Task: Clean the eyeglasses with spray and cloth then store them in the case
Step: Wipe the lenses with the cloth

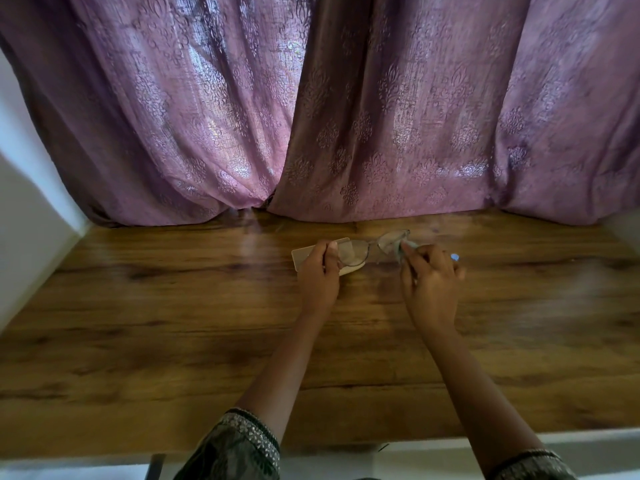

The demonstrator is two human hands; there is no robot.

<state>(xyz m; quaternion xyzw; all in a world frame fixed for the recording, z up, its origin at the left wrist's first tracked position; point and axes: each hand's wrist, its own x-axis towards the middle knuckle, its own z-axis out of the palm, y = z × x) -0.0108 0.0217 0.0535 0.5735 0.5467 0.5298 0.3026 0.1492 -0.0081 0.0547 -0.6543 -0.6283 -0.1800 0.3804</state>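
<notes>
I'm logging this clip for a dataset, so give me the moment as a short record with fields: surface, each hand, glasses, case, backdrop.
surface: wooden table
left hand: holds the eyeglasses by one lens side
right hand: presses a small cloth against the other lens
eyeglasses: lifted above the table, between both hands
case: pale, lying on the table behind the left hand, partly hidden
backdrop: purple patterned curtain
spray: none visible
</notes>
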